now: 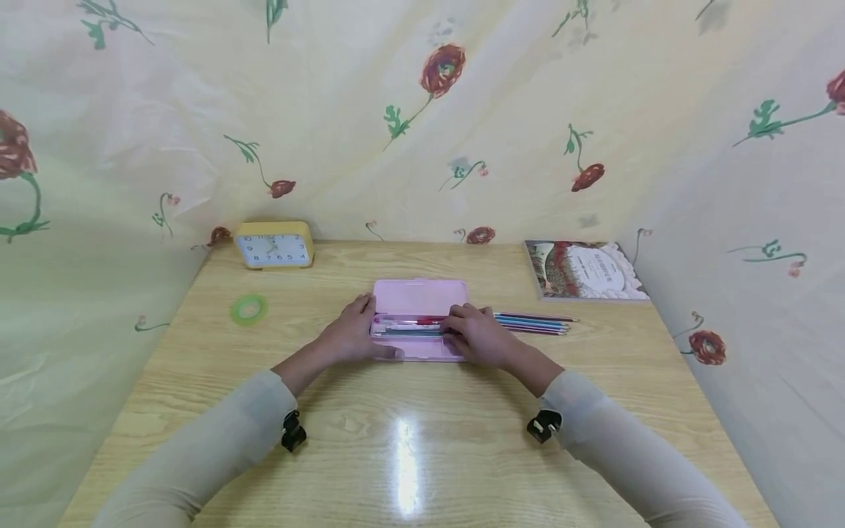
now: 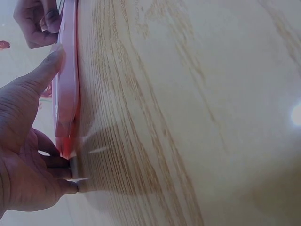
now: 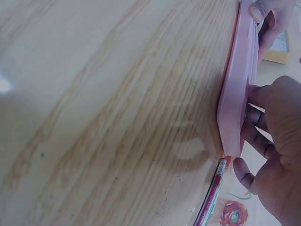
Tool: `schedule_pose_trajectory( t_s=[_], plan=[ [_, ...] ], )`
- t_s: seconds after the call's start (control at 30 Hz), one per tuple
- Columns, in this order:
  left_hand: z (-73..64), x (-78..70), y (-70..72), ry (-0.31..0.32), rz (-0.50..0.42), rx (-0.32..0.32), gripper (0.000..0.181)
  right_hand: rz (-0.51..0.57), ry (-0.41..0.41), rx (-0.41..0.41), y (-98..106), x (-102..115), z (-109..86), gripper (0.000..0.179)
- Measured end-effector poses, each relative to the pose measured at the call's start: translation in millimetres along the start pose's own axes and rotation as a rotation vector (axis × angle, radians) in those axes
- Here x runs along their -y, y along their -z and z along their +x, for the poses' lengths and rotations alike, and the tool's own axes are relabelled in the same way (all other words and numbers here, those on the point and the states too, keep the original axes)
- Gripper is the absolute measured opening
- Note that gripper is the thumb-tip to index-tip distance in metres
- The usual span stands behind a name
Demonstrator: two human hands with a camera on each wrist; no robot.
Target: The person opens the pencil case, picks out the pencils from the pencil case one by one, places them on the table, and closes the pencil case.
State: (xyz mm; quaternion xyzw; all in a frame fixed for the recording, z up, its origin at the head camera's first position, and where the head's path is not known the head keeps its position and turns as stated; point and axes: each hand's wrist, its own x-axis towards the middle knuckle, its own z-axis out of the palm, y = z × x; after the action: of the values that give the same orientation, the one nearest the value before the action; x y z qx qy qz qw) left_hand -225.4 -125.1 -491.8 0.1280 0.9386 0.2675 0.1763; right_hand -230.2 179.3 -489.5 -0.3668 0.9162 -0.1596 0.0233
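A pink pencil case [image 1: 419, 298] lies on the table with its lid folded back. Several pens and pencils [image 1: 412, 332] sit lengthwise inside it, one with a red part. My left hand [image 1: 350, 334] holds the case's left end, thumb along the front rim and fingers round the end and back. Over the right half, my right hand [image 1: 480, 336] has its thumb and fingers curled down onto the right ends of the pencils, hiding them. In the right wrist view its thumb [image 3: 261, 95] is right at the rim of the case [image 3: 231, 108].
More pencils [image 1: 535, 323] lie on the table right of the case, partly behind my right hand. A yellow clock [image 1: 273, 246] stands back left, with a green tape roll [image 1: 249, 310] before it. A book [image 1: 584, 270] lies back right. Flowered cloth [image 1: 343, 110] hangs behind the table.
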Motion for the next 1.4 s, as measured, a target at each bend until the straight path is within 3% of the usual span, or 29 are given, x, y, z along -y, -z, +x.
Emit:
schedule_pose_trajectory(
  t_s=[0.3,0.73,1.07,1.4],
  plan=[
    [-1.7,0.5,0.9,-0.002,-0.001,0.003,0.143,-0.015,-0.048,0.026,-2,14,11.3,0.014],
    [-0.1,5.0,-5.1,-0.017,0.028,-0.013,0.144,-0.037,0.01,0.022,-11,29,29.9,0.013],
    [0.2,4.0,-2.8,-0.019,0.034,-0.013,0.143,0.002,0.015,-0.017,-12,28,31.7,0.011],
    [-1.6,2.2,-1.3,0.0,0.007,-0.003,0.144,-0.028,-0.004,-0.029,-5,29,29.1,0.014]
  ],
)
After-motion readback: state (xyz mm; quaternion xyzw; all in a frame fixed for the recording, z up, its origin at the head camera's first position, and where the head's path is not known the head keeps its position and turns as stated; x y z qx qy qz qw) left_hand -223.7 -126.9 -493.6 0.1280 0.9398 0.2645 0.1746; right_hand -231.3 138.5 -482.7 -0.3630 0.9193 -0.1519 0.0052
